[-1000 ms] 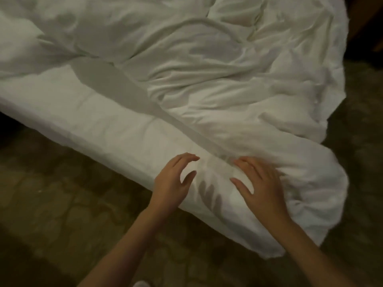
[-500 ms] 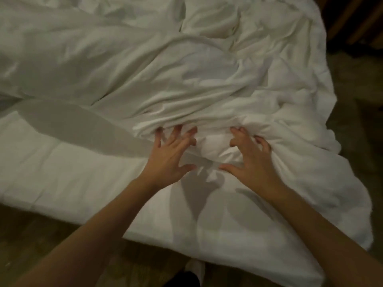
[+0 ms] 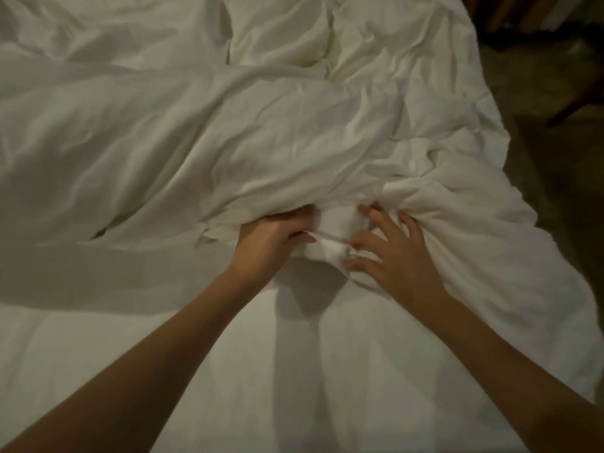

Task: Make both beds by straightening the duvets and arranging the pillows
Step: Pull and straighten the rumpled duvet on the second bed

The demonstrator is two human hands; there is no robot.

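A crumpled white duvet [image 3: 261,125] lies bunched across the far half of the bed. Its near edge is gathered into a thick fold at mid-frame. My left hand [image 3: 271,237] grips that fold, fingers curled into the cloth and thumb over it. My right hand [image 3: 395,256] lies just to the right on the same bunched edge, with spread fingers digging into the fabric and the thumb under the fold. The flat white bed sheet [image 3: 228,371] is bare between me and the duvet. No pillow is in view.
Dark patterned floor [image 3: 562,207] runs along the bed's right side. Dark wooden furniture [image 3: 523,14] stands at the top right corner. The duvet's right part hangs over the bed's right edge.
Both hands went from hovering near the bed's edge to reaching farther onto the bed and closing on the duvet's bunched edge. The view moved in over the mattress.
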